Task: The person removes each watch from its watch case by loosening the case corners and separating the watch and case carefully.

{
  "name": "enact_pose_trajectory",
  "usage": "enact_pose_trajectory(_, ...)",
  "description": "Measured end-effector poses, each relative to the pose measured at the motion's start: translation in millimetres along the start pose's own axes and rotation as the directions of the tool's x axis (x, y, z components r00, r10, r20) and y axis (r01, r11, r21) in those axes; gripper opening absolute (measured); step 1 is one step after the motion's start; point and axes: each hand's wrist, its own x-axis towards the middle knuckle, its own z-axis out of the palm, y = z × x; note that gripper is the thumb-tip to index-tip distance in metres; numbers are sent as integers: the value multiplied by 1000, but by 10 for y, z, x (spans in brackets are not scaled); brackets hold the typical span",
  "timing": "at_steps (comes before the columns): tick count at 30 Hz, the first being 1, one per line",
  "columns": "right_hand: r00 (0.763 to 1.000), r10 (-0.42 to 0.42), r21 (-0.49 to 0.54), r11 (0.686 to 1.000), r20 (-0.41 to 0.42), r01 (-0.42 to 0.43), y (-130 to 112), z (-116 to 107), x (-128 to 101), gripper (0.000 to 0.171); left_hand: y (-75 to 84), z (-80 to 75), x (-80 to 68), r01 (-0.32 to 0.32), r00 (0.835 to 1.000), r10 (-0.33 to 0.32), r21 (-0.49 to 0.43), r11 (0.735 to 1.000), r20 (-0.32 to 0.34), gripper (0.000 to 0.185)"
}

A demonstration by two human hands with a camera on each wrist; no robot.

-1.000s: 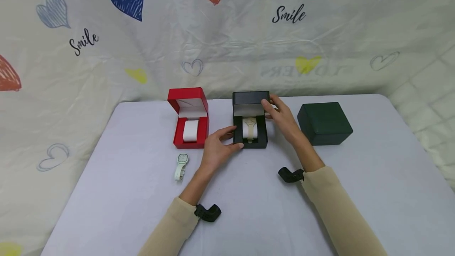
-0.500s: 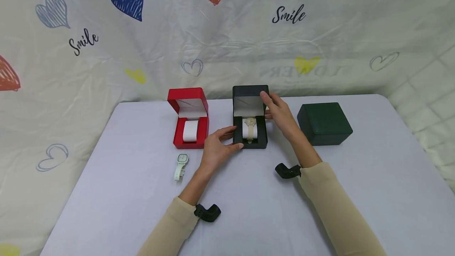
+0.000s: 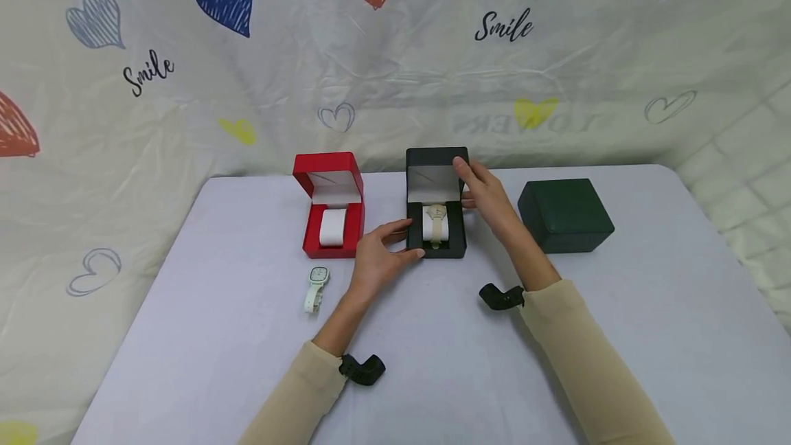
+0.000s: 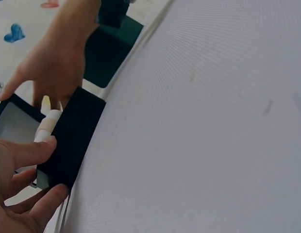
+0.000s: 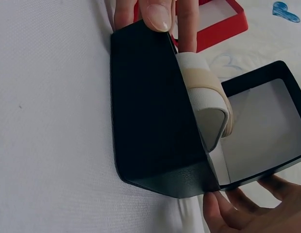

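1. At far left on the pale surface (image 3: 204,335), a white watch (image 3: 316,288) lies flat by itself, just in front of the red box and a short way left of the left hand.
2. Behind it stands a red box (image 3: 332,225) with its lid raised, a white cushion (image 3: 331,227) seated inside and carrying nothing.
3. The left hand (image 3: 378,257) rests on the surface at the front left corner of the black box (image 3: 436,225), thumb and fingers bent round that corner and gripping the base; the left wrist view shows the fingertips (image 4: 41,145) pressed against the dark wall.
4. The black box sits at the centre of the surface between the red and green boxes, its hinged lid (image 3: 436,172) standing upright. Inside, a beige watch (image 3: 436,222) is wrapped round a pale cushion.
5. The right hand (image 3: 488,194) reaches in from the right and pinches the lid's upper right edge, thumb on the lining side and fingers behind.
6. Further right, just beside that hand but apart from it, a dark green box (image 3: 565,215) stands closed.
7. Both arms wear beige sleeves (image 3: 575,356) with black wrist mounts; a cloth backdrop (image 3: 148,71) printed with hearts and "Smile" hangs behind.
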Motion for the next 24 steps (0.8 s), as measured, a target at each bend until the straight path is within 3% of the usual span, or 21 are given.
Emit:
enact_pose_trajectory(6, 997, -63, -90, 994, -42, 59, 19, 65, -42, 88, -15, -18, -8, 26, 1000, -26, 3, 1000, -8, 57)
enact_pose_trajectory(12, 982, -133, -177, 978, -131, 109, 44, 98, -217, 86, -18, -19, -15, 3, 1000, -3, -4, 1000, 1, 57)
enact_pose_trajectory(19, 955, -227, -205, 961, -191, 187, 58, 110, -371, 67, -11, 10, -15, -15, 1000, 16, -24, 1000, 7, 58)
enact_pose_trajectory(24, 947, -259, -222, 951, -188, 216, 71, 123, -448, 51, 5, 18, -14, -27, 1000, 27, -12, 1000, -1, 58)
